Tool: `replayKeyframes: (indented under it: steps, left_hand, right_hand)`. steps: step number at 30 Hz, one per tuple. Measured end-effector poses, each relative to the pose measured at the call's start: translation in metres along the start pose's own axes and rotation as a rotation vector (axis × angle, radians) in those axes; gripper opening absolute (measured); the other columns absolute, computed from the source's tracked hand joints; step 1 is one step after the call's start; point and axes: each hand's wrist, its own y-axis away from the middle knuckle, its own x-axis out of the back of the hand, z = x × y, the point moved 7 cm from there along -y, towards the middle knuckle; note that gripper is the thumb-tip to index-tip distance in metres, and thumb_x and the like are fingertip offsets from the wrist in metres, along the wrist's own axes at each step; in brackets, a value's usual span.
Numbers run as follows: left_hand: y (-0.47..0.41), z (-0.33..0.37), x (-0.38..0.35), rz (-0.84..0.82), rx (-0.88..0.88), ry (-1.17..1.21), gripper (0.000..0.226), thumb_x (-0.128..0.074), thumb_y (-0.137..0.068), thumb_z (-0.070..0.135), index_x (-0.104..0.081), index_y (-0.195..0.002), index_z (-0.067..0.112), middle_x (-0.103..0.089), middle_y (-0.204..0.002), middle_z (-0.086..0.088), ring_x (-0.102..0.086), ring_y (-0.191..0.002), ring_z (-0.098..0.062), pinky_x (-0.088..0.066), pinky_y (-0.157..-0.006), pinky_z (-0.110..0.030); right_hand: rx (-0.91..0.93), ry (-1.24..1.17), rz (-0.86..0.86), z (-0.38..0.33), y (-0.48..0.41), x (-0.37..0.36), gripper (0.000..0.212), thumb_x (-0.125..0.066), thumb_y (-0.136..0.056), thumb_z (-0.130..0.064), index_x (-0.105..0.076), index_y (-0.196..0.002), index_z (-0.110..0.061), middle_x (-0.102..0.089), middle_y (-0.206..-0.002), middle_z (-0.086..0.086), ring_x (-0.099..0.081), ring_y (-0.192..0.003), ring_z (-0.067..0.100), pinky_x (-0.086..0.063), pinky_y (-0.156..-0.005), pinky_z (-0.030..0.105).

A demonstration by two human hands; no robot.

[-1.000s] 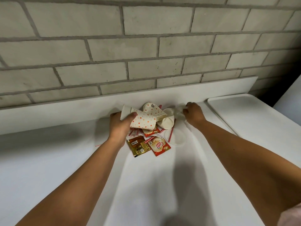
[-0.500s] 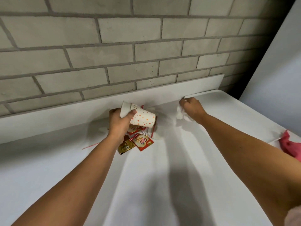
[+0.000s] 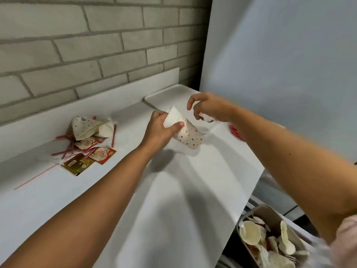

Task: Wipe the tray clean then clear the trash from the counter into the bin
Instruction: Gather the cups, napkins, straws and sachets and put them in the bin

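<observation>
Holding anything, the left hand [image 3: 158, 130]?

Yes. Its thumb and fingers [image 3: 180, 124] are curled round a white paper cup with orange-red dots [image 3: 188, 137]. The cup is tipped on its side, mouth toward the flat white plastic tray [image 3: 170, 94], just in front of the tray's near edge and above the white counter [image 3: 173, 190].

And the right hand [image 3: 210, 109]?

It hangs over the tray's near right corner. The lower fingers pinch a crumpled white-and-red scrap [image 3: 206, 118], and the forefinger is raised and bent.

Any writing to read?

Look well left of the tray, in the heap on the counter. A red-and-cream sachet [image 3: 102, 154] has script that seems to begin "Coffee"; the rest is blurred. The brown-and-gold sachet [image 3: 78, 165] touching it has a white barcode label, its print too small to read. A flattened dotted paper cup [image 3: 85, 126] and thin red stirrer sticks [image 3: 67, 146] lie in the same heap.

The bin?

The grey bin [image 3: 257, 211] is well apart from the tray, below the counter's near right edge, with cream paper cups [image 3: 250, 233] inside. A red cloth [image 3: 236, 132] lies right of the tray, partly hidden by the forearm.
</observation>
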Motion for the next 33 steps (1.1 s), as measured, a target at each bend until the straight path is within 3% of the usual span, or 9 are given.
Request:
replayKeyframes:
  steps: [7,10,12,16,20,23,27,30,33]
  left_hand:
    - [0.044,0.059,-0.118,-0.349,-0.227,-0.146,0.034,-0.068,-0.082,0.018,-0.062,-0.113,0.004,-0.042,-0.107,0.002,-0.048,-0.095,-0.011,-0.036,-0.081,-0.016]
    - [0.065,0.075,-0.162,-0.44,-0.274,-0.149,0.032,-0.071,-0.079,0.012,-0.066,-0.109,0.004,-0.053,-0.107,0.0,-0.052,-0.092,-0.01,-0.036,-0.074,-0.013]
    - [0.08,0.082,-0.193,-0.516,-0.276,-0.161,0.028,-0.071,-0.078,0.011,-0.067,-0.105,0.003,-0.058,-0.107,-0.004,-0.056,-0.093,-0.014,-0.04,-0.075,-0.017]
    - [0.104,0.081,-0.248,-0.62,-0.26,-0.238,0.031,-0.069,-0.081,0.014,-0.065,-0.109,0.004,-0.061,-0.113,-0.011,-0.058,-0.104,-0.023,-0.04,-0.081,-0.023]
    - [0.126,0.057,-0.287,-0.636,-0.215,-0.428,0.039,-0.065,-0.085,0.023,-0.059,-0.121,0.01,-0.058,-0.118,-0.013,-0.054,-0.11,-0.027,-0.038,-0.088,-0.025]
    - [0.147,0.032,-0.302,-0.603,-0.129,-0.493,0.042,-0.062,-0.087,0.028,-0.054,-0.126,0.014,-0.053,-0.12,-0.011,-0.051,-0.112,-0.026,-0.04,-0.097,-0.032]
    - [0.184,-0.008,-0.32,-0.62,-0.025,-0.566,0.036,-0.058,-0.091,0.028,-0.056,-0.12,0.006,-0.055,-0.121,-0.011,-0.045,-0.116,-0.023,-0.037,-0.099,-0.032]
    - [0.201,-0.035,-0.325,-0.594,0.039,-0.624,0.035,-0.055,-0.092,0.026,-0.056,-0.119,0.003,-0.056,-0.12,-0.012,-0.046,-0.115,-0.024,-0.038,-0.098,-0.031]
    - [0.21,-0.06,-0.33,-0.551,0.107,-0.678,0.036,-0.051,-0.095,0.022,-0.053,-0.124,0.003,-0.053,-0.123,-0.013,-0.046,-0.116,-0.024,-0.039,-0.102,-0.031]
  right_hand:
    - [-0.135,-0.078,0.017,0.064,0.064,0.05,0.024,-0.038,-0.095,-0.02,-0.062,-0.1,-0.018,-0.053,-0.078,-0.002,-0.049,-0.062,0.013,-0.038,-0.051,0.019]
    - [-0.217,-0.165,-0.05,0.103,0.091,0.065,0.034,-0.035,-0.095,-0.024,-0.067,-0.084,-0.019,-0.051,-0.053,-0.006,-0.041,-0.039,0.01,-0.026,-0.035,0.015]
    - [-0.289,-0.145,-0.106,0.132,0.111,0.074,0.037,-0.039,-0.092,-0.028,-0.061,-0.064,-0.019,-0.042,-0.047,-0.004,-0.03,-0.038,0.012,-0.017,-0.041,0.02]
    - [-0.383,0.082,-0.069,0.192,0.145,0.086,0.017,-0.056,-0.085,-0.024,-0.058,-0.078,-0.009,-0.048,-0.065,0.005,-0.04,-0.053,0.017,-0.033,-0.046,0.023]
    - [-0.368,0.113,-0.108,0.237,0.168,0.076,0.024,-0.051,-0.093,-0.024,-0.066,-0.093,-0.006,-0.062,-0.1,0.008,-0.056,-0.086,0.024,-0.05,-0.077,0.035]
    - [-0.389,0.042,-0.069,0.261,0.185,0.064,0.039,-0.047,-0.097,-0.033,-0.056,-0.125,-0.008,-0.053,-0.131,0.006,-0.052,-0.118,0.026,-0.042,-0.104,0.041]
    - [-0.426,-0.278,-0.025,0.291,0.207,0.04,0.039,-0.041,-0.099,-0.027,-0.044,-0.137,-0.017,-0.045,-0.138,0.008,-0.049,-0.113,0.018,-0.042,-0.086,0.027]
    - [-0.489,-0.459,-0.091,0.317,0.222,0.016,0.043,-0.045,-0.086,-0.021,-0.043,-0.129,-0.022,-0.05,-0.112,0.008,-0.053,-0.098,0.024,-0.045,-0.07,0.028]
    - [-0.481,-0.383,-0.113,0.334,0.23,0.011,0.034,-0.042,-0.075,-0.015,-0.044,-0.11,-0.014,-0.046,-0.101,0.009,-0.047,-0.083,0.02,-0.039,-0.063,0.026]
